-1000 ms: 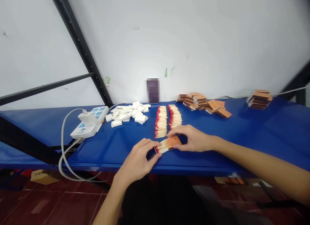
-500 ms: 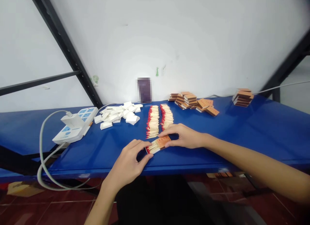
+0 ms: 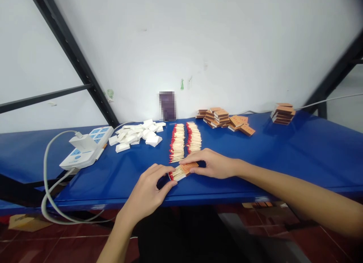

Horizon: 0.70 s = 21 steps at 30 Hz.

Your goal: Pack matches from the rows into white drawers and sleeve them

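Observation:
A partly open matchbox lies at a slant near the front of the blue shelf, between my two hands. Its white tray [image 3: 178, 174] holds matches with red heads pointing left, and its orange printed sleeve [image 3: 189, 167] covers the right part. My left hand [image 3: 150, 187] pinches the tray's left end between thumb and fingers. The thumb and fingers of my right hand [image 3: 215, 164] are closed on the sleeve. Just behind the box lie two long rows of loose matches, a left row [image 3: 177, 142] and a right row [image 3: 194, 136].
White empty-looking trays [image 3: 133, 134] are heaped at back left, beside a power strip [image 3: 87, 147] with looping cables. Orange matchbox sleeves [image 3: 217, 117] pile up along the wall, and a neat stack of matchboxes [image 3: 283, 113] stands farther right. A blurred dark rectangle [image 3: 168, 106] leans on the wall.
My right hand's fingers have shifted left and slightly nearer along the sleeve. My left hand keeps its pinch on the tray. The whole view has shifted slightly.

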{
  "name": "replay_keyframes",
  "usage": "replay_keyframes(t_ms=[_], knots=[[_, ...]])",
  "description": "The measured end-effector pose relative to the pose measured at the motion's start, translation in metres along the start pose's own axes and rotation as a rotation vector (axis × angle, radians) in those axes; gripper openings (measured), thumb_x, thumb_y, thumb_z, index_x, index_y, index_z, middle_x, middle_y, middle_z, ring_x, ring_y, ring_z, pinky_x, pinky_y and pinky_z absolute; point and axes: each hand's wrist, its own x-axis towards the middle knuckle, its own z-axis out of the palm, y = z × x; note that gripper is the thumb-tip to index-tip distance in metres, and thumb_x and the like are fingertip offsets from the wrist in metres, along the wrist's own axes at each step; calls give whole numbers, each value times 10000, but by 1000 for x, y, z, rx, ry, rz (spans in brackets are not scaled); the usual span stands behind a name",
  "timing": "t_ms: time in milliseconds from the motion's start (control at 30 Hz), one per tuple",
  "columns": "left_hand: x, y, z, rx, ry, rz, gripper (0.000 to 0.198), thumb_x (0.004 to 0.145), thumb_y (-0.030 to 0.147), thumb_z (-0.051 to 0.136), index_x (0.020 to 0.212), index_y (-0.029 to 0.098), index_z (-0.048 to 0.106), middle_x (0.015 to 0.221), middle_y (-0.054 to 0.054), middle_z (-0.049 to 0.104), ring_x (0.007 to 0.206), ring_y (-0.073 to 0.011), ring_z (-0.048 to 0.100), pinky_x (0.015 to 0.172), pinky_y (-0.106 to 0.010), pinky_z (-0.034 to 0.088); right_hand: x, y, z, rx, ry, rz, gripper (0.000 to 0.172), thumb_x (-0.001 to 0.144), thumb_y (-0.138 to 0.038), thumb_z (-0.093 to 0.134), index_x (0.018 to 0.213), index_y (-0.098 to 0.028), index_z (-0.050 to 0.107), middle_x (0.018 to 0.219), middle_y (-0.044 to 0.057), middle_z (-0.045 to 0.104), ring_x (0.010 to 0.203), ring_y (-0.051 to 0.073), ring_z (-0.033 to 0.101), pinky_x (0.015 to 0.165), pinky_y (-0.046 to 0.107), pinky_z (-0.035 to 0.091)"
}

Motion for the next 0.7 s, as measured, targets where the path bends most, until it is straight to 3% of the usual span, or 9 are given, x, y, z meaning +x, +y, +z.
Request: replay_keyframes(t_ms=[267,533,700], knots=[[-1,1,-1,0,-7,-29,213,971,340,628,1175,287,660,1070,-28,698,985,-221,629,881,-350,499,2,-6,1,2,13,21,495,778,-39,613,1240,-201,684,1136,34,740,964,185,689,841,264,508],[-2,-3,3,-17,35,3,215,937,332,689,1148,292,672,1101,-2,722,1000,-202,649,900,-320,490,5,-5,16,97,55,-32,382,853,-129,640,1229,-189,679,1158,53,728,1019,187,686,914,274,506],[0,0,5,62,88,94,369,792,458,817,1054,237,678,987,-10,736,904,-218,648,833,-335,467,7,-17,25,73,7,-116,415,791,-28,571,1161,-183,676,1038,36,710,886,155,652,815,251,501]])
